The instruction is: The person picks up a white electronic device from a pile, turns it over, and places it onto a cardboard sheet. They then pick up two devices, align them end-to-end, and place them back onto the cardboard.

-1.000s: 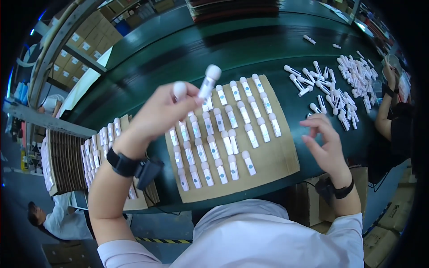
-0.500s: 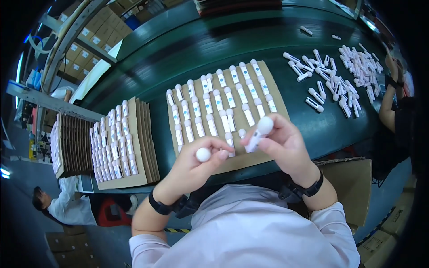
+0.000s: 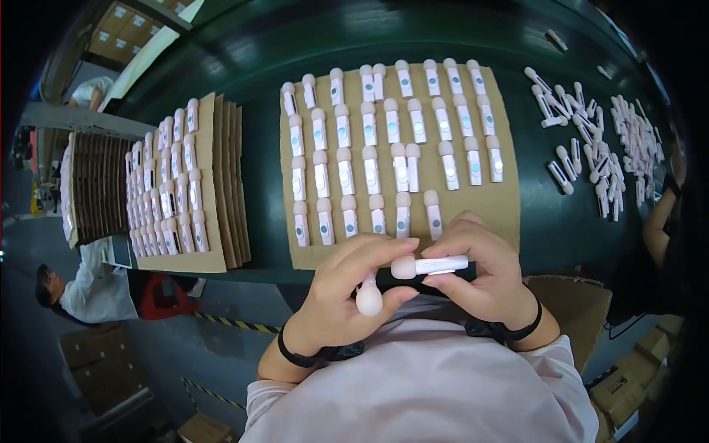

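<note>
Above the near edge of a cardboard sheet (image 3: 487, 214), my right hand (image 3: 487, 277) pinches a small pale-pink wand massager (image 3: 444, 264) between thumb and fingers. It lies level, its round head pointing left toward my left hand (image 3: 336, 288). That hand curls around a second wand massager (image 3: 369, 299), whose round head pokes out below the index finger; its handle is mostly hidden. My left thumb and index finger are parted on either side of the first wand's head; I cannot tell whether they touch it. Several similar wands (image 3: 370, 168) lie in rows on the sheet.
On the green table (image 3: 258, 81), loose wands (image 3: 583, 118) are heaped at the right. Stacked cardboard sheets (image 3: 229, 192) carrying wands stand at the left. A co-worker's arm (image 3: 657, 229) reaches in at far right; another person (image 3: 81, 288) sits at lower left.
My right hand's wand has turned from slanting upright to level and now points toward my left hand. Both hands have come closer together and nearer my body. The view has shifted.
</note>
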Demonstrator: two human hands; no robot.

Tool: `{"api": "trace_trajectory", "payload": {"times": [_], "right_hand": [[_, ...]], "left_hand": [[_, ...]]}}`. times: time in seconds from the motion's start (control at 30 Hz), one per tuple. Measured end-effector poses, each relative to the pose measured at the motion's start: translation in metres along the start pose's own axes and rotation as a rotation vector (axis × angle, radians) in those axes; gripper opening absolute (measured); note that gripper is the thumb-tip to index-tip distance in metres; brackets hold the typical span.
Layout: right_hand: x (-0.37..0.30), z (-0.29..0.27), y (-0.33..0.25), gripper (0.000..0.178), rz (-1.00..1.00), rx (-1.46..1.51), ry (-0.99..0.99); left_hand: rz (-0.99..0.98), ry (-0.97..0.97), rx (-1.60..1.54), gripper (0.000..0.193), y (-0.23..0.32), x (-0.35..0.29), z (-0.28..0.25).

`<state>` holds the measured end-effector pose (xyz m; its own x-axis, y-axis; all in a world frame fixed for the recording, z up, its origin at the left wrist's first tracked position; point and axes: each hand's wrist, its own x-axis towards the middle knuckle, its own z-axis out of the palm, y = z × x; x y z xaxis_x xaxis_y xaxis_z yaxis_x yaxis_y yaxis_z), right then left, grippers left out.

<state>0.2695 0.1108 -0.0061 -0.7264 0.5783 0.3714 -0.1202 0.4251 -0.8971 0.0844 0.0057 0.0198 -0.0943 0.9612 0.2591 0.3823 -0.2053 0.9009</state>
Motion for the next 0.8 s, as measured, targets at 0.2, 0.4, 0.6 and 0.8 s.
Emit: {"api": "trace_trajectory", "payload": {"times": [0.2, 0.4, 0.6, 0.8], "right_hand": [[0.013, 0.013, 0.003, 0.027, -0.113, -0.134, 0.022], [0.013, 0.024, -0.009, 0.031, -0.165, -0.393, 0.066], [0.018, 0.036, -0.02, 0.033, -0.111, -0.313, 0.187], [0.023, 0.042, -0.013, 0.036, -0.098, -0.303, 0.143]], "left_hand": [[-0.07, -0.018, -0.108, 0.031, -0.019, -0.007, -0.012], [-0.065, -0.129, -0.164, 0.033, -0.027, 0.003, -0.026], [0.121, -0.095, -0.106, 0.028, -0.03, 0.005, -0.037], [0.231, -0.08, -0.051, 0.033, -0.04, 0.009, -0.044]]}}
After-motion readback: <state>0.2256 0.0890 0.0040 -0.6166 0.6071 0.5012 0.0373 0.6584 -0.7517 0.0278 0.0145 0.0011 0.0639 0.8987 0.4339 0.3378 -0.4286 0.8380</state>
